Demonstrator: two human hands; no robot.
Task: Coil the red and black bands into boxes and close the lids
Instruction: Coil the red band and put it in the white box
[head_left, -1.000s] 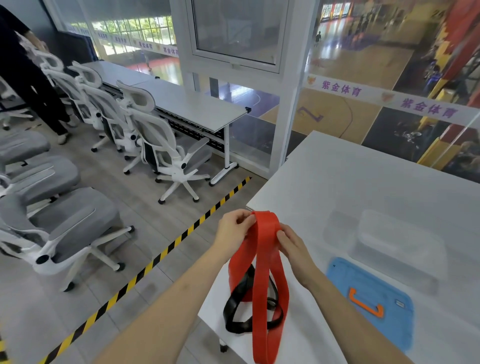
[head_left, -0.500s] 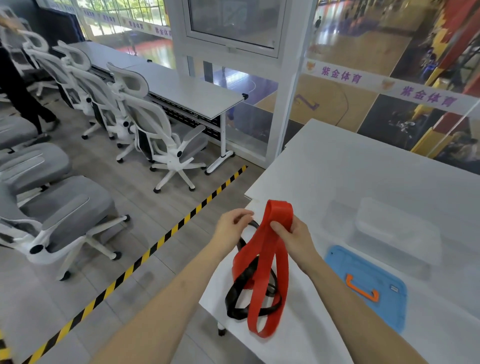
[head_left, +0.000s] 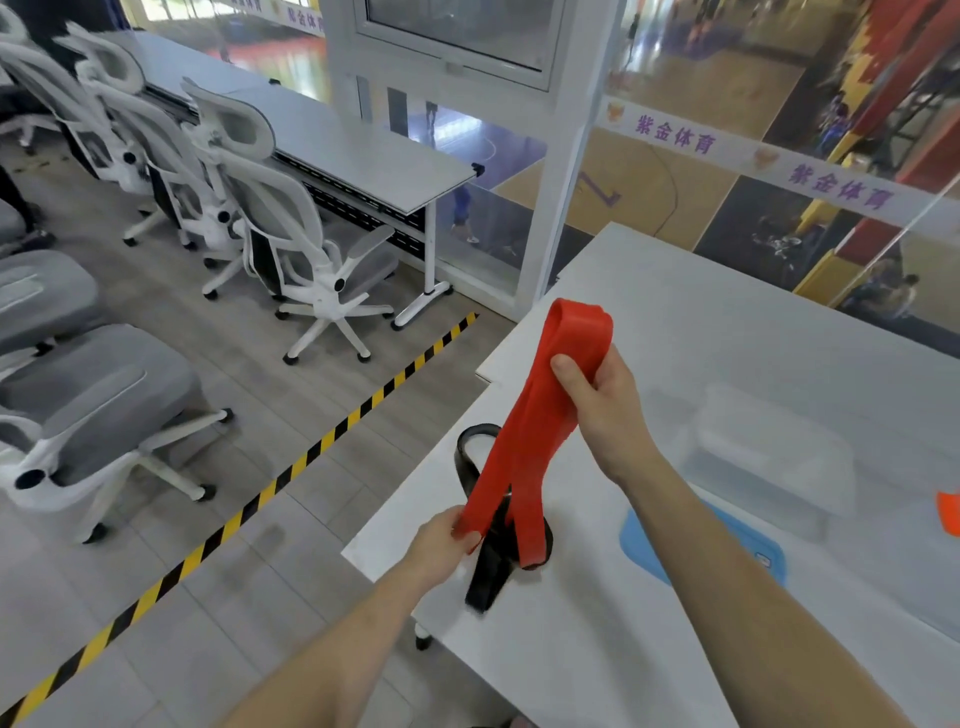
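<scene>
Two hands hold the red band (head_left: 540, 415) above the white tabletop (head_left: 701, 322). The right hand (head_left: 605, 410) grips the folded upper end, thumb pressed across the stacked layers, with the fold sticking out above the fist. The left hand (head_left: 441, 540) pinches a lower end near the tabletop's left edge. The red band slants down between them in doubled strips, and one loop hangs free to the tabletop. The black band (head_left: 483, 577) lies on the tabletop directly beneath, partly hidden behind the red. A clear box (head_left: 769, 452) stands to the right. A blue lid (head_left: 641, 548) lies flat just beside it, crossed by the right forearm.
</scene>
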